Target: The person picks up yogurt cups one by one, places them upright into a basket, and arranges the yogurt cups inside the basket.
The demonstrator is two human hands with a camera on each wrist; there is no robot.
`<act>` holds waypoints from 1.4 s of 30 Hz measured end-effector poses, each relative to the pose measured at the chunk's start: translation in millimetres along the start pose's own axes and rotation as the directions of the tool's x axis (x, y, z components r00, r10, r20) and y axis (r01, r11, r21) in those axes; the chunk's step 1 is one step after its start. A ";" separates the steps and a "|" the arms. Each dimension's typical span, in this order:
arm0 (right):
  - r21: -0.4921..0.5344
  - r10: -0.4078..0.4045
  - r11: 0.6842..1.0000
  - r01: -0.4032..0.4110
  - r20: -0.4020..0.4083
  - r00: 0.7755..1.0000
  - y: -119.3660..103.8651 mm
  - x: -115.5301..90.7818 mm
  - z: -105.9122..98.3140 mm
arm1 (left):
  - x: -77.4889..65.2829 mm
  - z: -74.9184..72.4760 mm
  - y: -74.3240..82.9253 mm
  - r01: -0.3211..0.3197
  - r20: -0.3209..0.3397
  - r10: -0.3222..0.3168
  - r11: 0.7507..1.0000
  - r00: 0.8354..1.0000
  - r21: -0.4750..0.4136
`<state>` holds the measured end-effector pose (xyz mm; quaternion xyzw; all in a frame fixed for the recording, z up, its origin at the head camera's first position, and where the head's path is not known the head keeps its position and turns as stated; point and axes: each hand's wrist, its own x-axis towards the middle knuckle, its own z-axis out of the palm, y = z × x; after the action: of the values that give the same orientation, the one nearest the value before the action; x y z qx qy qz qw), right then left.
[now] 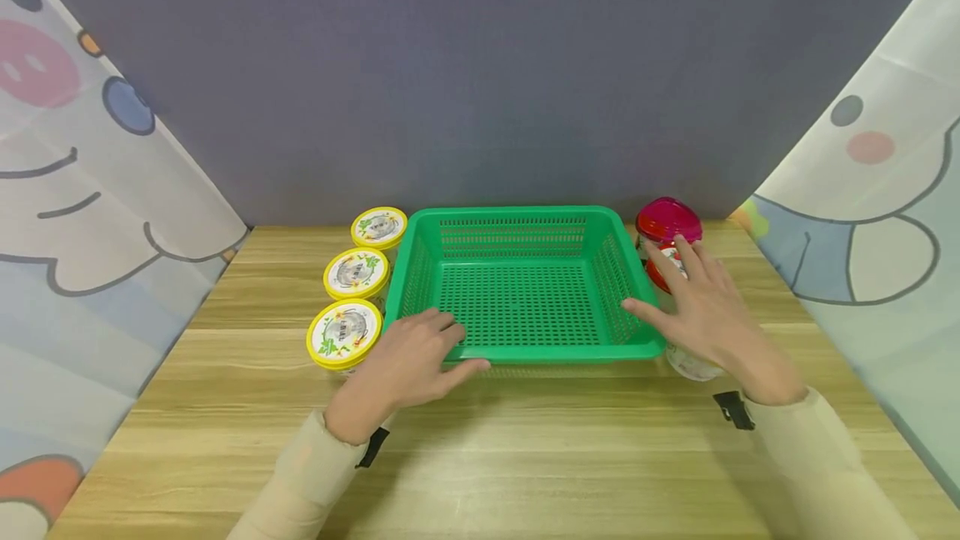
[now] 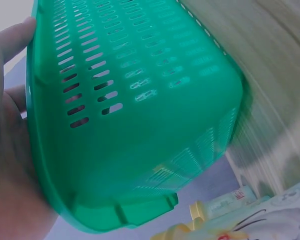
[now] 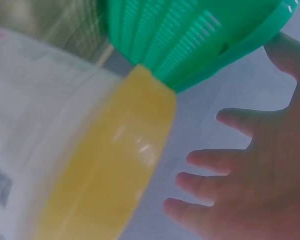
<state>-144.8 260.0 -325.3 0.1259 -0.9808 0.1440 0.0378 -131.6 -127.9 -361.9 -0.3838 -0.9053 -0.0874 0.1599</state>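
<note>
A green plastic basket (image 1: 517, 352) with slotted walls stands on the wooden table. My left hand (image 1: 408, 357) holds its near left corner, fingers bent over the rim and thumb along the front edge. In the left wrist view, the basket's outer wall (image 2: 155, 115) fills most of the picture beside that hand (image 2: 15, 150). My right hand (image 1: 701, 311) is spread above jars at the basket's right, its thumb close to the rim. One red-lidded jar (image 1: 657, 275) is partly hidden beneath its fingers. A yellow-lidded jar (image 3: 115, 155) appears close up beside the spread right hand (image 3: 250, 170).
Three jars with yellow-rimmed lids (image 1: 345, 333) line the basket's left side. A jar with a pink lid (image 1: 669, 219) stands behind the right hand. A grey panel (image 1: 495, 73) rises at the back, and cartoon-printed cloths (image 1: 862, 215) flank the table (image 1: 525, 457).
</note>
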 end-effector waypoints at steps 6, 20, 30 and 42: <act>-0.042 0.006 0.999 -0.005 0.021 1.000 5.6 -3.4 0.0 | 0.7 -0.8 1.1 0.014 -0.003 -0.014 1.000 1.000 0.017; -0.073 0.027 0.997 -0.025 0.025 0.999 21.4 -12.5 -0.5 | 2.5 -5.4 0.8 0.039 0.045 -0.038 0.999 0.998 -0.021; -0.049 0.021 0.999 -0.022 -0.019 1.000 39.8 -22.4 1.9 | 2.2 -6.6 1.2 0.056 0.053 -0.055 0.998 0.997 -0.019; -0.050 0.085 0.995 -0.081 0.078 0.993 44.0 -30.3 7.7 | 2.7 -7.0 0.5 0.069 0.078 -0.067 0.997 0.995 -0.025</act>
<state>-127.2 305.7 -348.1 0.0896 -0.9890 0.1176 -0.0046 -131.5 -127.7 -354.4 -0.3578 -0.9220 -0.0907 0.1165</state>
